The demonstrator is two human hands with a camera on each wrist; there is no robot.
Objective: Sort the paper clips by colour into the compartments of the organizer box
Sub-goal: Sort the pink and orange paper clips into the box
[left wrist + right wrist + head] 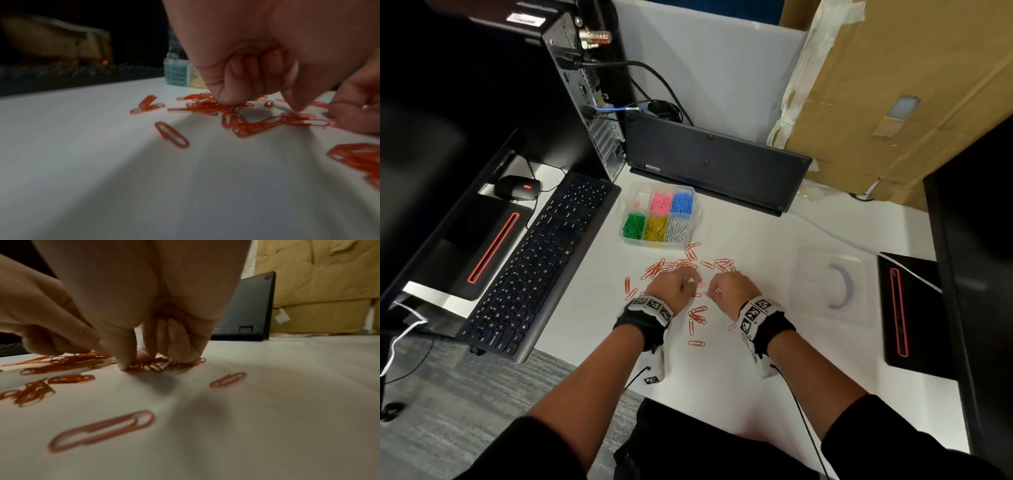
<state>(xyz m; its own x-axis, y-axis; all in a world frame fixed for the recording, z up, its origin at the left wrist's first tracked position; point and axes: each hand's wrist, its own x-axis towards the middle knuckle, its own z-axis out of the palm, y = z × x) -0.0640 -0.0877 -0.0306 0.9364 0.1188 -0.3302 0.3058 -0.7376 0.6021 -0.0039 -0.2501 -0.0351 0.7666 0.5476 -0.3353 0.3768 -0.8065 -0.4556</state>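
Observation:
The clear organizer box (697, 209) stands at the back of the white table and holds pink, blue, green, yellow and white clips; its back-left compartment (637, 202) has one red clip. Several red paper clips (690, 257) lie scattered in front of it. My left hand (690, 282) (259, 104) has curled fingers pressed into the pile, with red clips tucked against the palm. My right hand (712, 291) (153, 361) is just to its right, thumb and curled fingers down on the clips, and a clip shows between the fingers. Loose red clips (102, 430) lie nearer me.
A clear lid (828, 284) lies to the right. A black keyboard (541, 260) and mouse (517, 186) sit left. An upturned black keyboard (715, 161) and cardboard (893, 102) stand behind. A PC tower (585, 102) is at the back left, and a monitor base (907, 308) at the right.

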